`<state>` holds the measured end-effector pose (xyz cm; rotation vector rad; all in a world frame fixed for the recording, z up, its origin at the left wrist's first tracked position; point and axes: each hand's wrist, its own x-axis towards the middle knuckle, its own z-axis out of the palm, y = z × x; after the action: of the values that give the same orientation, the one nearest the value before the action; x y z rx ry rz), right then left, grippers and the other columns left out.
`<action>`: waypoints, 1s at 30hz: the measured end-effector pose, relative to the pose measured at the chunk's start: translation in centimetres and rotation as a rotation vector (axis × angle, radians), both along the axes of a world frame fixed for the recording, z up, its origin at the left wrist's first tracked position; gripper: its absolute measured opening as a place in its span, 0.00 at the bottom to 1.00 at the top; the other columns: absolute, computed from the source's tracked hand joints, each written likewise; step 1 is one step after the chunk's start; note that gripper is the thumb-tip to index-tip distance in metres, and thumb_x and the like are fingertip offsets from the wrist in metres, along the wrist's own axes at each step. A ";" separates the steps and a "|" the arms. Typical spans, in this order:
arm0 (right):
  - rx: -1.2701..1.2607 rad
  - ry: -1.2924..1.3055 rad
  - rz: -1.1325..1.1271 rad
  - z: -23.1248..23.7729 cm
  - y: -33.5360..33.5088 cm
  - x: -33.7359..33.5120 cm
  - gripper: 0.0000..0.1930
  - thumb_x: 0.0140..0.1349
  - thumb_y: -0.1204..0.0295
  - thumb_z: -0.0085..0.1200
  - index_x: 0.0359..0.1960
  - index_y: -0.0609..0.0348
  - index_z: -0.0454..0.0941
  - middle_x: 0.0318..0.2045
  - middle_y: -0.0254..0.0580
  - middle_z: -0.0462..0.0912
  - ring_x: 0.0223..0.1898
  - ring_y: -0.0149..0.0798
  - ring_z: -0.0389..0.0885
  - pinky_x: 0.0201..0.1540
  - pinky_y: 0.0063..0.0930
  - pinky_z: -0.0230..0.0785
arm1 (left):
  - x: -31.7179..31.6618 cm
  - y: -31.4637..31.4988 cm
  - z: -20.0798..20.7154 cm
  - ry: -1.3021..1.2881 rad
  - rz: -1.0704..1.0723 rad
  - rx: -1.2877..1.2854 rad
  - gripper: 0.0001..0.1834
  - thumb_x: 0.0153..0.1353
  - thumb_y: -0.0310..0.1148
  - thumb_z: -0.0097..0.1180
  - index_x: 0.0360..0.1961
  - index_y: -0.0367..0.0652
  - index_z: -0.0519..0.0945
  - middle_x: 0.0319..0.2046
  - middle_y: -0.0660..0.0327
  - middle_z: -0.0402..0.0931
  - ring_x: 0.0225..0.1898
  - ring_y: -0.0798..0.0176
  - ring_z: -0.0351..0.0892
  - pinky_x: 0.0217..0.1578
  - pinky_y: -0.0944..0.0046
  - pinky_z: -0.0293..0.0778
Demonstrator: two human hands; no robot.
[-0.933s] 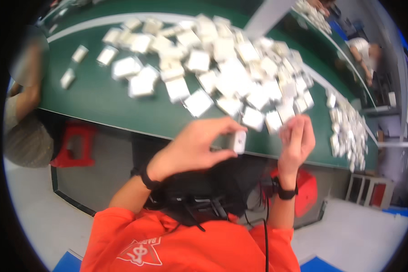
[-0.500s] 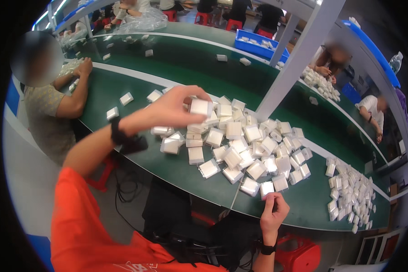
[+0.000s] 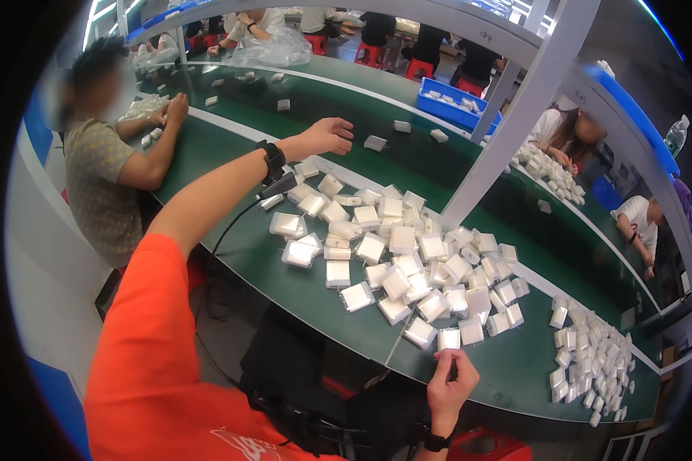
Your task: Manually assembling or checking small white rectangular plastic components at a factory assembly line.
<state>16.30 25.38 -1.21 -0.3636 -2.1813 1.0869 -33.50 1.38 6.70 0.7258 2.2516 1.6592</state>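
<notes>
My left hand (image 3: pixel 324 138) reaches out over the green conveyor belt (image 3: pixel 315 104), fingers stretched and apart, with nothing in it. Just beyond the fingertips a white plug adapter (image 3: pixel 375 144) lies on the belt. Near the table's front edge, the thumb and fingers of my right hand (image 3: pixel 450 384) pinch the lower end of another white plug adapter (image 3: pixel 449 339). Between my hands spreads a loose pile of similar adapters (image 3: pixel 402 240), many with metal prongs showing and what looks like clear film around them.
A second heap of adapters (image 3: pixel 588 357) lies at the right. A grey post (image 3: pixel 519 115) rises behind the pile. Across the belt stands a blue bin (image 3: pixel 457 114) holding adapters. A co-worker (image 3: pixel 104 173) sits at the left; other people work beyond. A black cable (image 3: pixel 234 223) hangs from my left wrist.
My left hand has let go of the adapter it held and moved over the belt, where an adapter now lies beside it. My right hand keeps its pinch. The view has shifted slightly.
</notes>
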 end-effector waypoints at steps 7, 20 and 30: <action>0.012 0.050 0.003 -0.3 0.0 -0.5 0.09 0.72 0.77 0.57 0.31 0.64 0.83 0.19 0.30 0.73 0.17 0.22 0.62 0.22 0.24 0.49 | 5.1 -3.5 1.8 0.409 -0.456 -0.492 0.25 0.64 0.35 0.69 0.60 0.35 0.83 0.50 0.53 0.86 0.48 0.61 0.87 0.52 0.60 0.83; 0.017 0.249 0.029 0.3 0.4 0.6 0.17 0.82 0.66 0.49 0.33 0.62 0.77 0.43 0.44 0.80 0.40 0.38 0.78 0.46 0.31 0.70 | 21.2 -3.6 1.1 -0.225 -0.400 0.443 0.20 0.64 0.28 0.72 0.44 0.42 0.69 0.48 0.56 0.82 0.59 0.54 0.87 0.54 0.63 0.82; -0.154 -0.088 0.354 3.5 -5.1 -1.3 0.19 0.63 0.75 0.72 0.52 0.60 0.76 0.26 0.26 0.62 0.29 0.25 0.57 0.33 0.23 0.53 | 36.3 1.3 -6.2 -0.116 -0.601 0.412 0.19 0.72 0.15 0.52 0.52 0.42 0.57 0.59 0.49 0.69 0.59 0.57 0.78 0.62 0.57 0.75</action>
<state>15.03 20.31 2.34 -0.0926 -2.3019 1.4612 2.77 2.71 0.50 1.2150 1.4117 1.7822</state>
